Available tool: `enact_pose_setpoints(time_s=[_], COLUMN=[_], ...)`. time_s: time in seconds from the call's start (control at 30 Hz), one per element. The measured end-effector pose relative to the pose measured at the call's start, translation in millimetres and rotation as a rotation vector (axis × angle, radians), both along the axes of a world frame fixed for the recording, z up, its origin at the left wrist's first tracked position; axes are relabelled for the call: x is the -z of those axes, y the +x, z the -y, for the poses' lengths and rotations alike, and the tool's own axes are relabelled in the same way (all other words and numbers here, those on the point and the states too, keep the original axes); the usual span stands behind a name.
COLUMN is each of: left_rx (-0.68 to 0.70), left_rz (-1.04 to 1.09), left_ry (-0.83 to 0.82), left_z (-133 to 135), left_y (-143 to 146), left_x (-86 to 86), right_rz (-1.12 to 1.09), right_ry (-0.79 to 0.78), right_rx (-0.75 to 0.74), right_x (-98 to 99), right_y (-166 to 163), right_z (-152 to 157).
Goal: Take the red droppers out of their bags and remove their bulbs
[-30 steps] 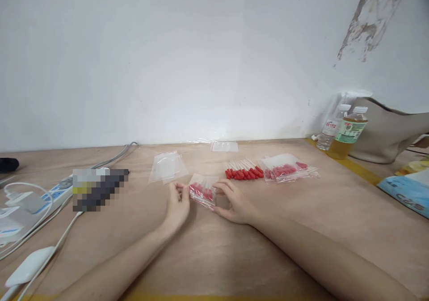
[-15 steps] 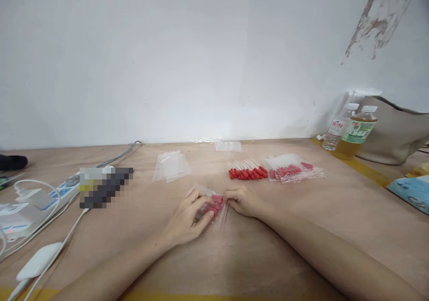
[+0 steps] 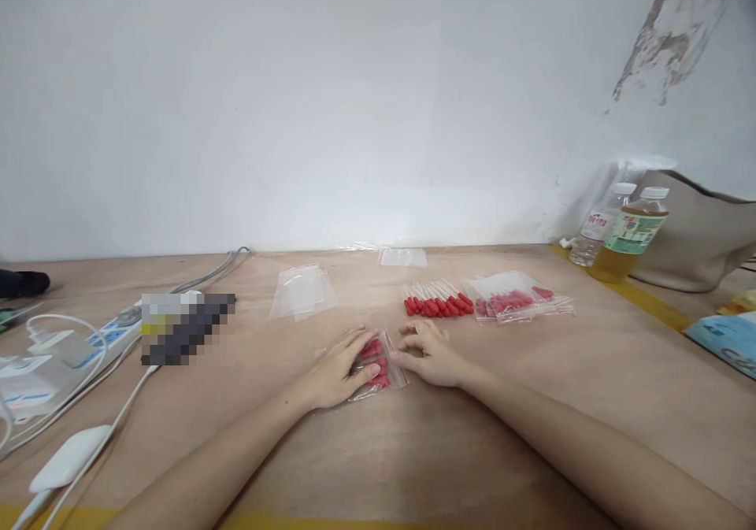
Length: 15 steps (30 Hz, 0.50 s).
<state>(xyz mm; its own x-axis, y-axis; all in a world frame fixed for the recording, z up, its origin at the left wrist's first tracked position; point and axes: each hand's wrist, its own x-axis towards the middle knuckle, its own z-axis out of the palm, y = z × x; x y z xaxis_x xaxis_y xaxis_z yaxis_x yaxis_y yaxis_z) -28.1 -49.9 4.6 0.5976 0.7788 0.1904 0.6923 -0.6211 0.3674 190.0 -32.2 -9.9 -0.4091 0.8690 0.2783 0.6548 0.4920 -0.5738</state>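
- Left hand (image 3: pixel 342 368) lies spread over the clear bag (image 3: pixel 383 357), lower centre of the frame.
- Right hand (image 3: pixel 432 354), half-curled, apparently gripping nothing, sits by the bag's right edge.
- Best hold the bag flat, pressing evenly along that edge.

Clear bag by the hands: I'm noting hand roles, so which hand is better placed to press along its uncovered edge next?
Probably the right hand: it is right by that edge, while the left hand lies over the bag's opposite side.
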Motion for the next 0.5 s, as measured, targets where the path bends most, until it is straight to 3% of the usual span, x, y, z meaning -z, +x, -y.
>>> enact_pose_setpoints(time_s=[0.3, 0.5], left_rx=[0.07, 0.275], left_rz=[0.067, 0.008], left_ry=[0.15, 0.259], left_z=[-14, -30], left_y=[12, 22], left_x=[-2.6, -14.0], right_rz=[-0.12, -0.143], right_ry=[-0.111, -0.129], right_rx=[0.162, 0.148], right_x=[6.5, 5.3], right_y=[-14, -13], right_z=[-2, -2])
